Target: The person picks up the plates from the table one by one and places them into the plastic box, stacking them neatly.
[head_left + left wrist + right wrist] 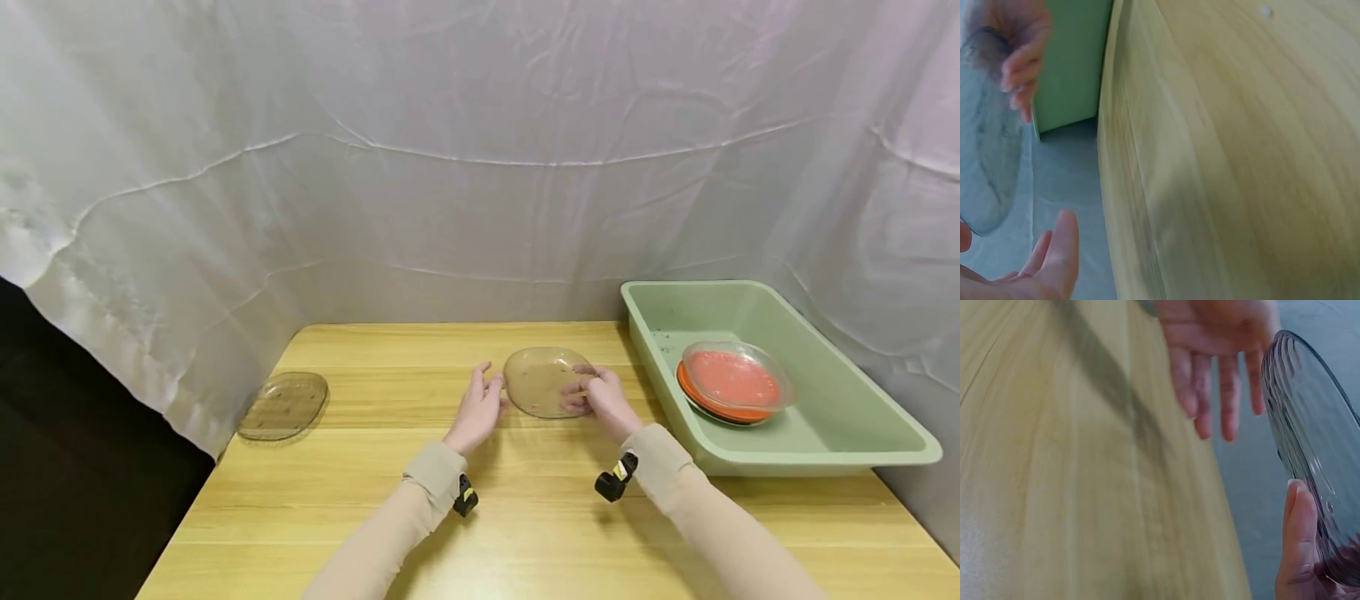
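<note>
A clear glass plate [540, 379] with a ribbed underside is held up over the table between both hands. My right hand [606, 400] grips its right rim, some fingers showing through the glass. In the right wrist view the plate [1310, 425] stands tilted, with right-hand fingers [1300, 531] against its underside. My left hand [478, 411] is at the opposite rim with straight, spread fingers. In the left wrist view its thumb is close to the rim of the plate [988, 156]; whether it touches, I cannot tell.
Another clear glass plate [285, 406] lies at the table's left edge. On the right stands a green plastic tub [817, 458], holding stacked orange-red plates [723, 408] under a clear dish [782, 383]. Grey-white sheeting [480, 217] hangs behind the wooden table [525, 533].
</note>
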A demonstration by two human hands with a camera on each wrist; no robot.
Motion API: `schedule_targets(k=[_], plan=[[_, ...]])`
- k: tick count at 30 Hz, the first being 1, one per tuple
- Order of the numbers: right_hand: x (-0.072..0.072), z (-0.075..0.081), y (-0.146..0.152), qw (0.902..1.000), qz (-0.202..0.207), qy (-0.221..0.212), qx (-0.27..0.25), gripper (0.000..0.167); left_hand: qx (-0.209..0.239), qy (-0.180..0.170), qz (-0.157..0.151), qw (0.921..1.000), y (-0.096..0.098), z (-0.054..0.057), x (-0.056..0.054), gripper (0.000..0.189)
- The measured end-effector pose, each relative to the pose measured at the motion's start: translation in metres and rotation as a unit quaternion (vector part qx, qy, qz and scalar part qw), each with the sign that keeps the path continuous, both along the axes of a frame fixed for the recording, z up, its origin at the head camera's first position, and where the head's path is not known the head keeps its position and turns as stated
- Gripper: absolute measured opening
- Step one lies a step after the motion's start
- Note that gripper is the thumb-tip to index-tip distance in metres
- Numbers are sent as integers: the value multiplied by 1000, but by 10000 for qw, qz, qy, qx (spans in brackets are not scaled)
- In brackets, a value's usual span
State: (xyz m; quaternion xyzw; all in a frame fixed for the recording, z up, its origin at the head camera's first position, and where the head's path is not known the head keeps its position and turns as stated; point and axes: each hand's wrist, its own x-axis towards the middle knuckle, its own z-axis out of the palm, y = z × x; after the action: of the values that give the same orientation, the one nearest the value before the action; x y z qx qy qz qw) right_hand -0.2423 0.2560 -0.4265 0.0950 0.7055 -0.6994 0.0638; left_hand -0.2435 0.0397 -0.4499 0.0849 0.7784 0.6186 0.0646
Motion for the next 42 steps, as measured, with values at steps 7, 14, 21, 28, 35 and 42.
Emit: schedule_targets(k=[7,14,21,28,35,42], plan=[[6,24,11,10000,-77,28,-41,49,-501,257,111,9984,2,2,-3,56],[9,48,31,9999,93,61,-79,54,-760,678,-23,9948,13,10,-5,51],[8,65,54,9994,200,153,218,54,-1011,966,-227,9899,28,19,-2,51],[7,74,80,9994,132,251,211,55,-1323,1334,-445,9812,47,27,1,53],[8,84,115,9995,-114,269,-77,47,-1675,1660,-730,9691,70,34,7,53],[10,93,159,9996,-65,234,-139,48,-2032,1873,-1024,9556,99,35,18,53]])
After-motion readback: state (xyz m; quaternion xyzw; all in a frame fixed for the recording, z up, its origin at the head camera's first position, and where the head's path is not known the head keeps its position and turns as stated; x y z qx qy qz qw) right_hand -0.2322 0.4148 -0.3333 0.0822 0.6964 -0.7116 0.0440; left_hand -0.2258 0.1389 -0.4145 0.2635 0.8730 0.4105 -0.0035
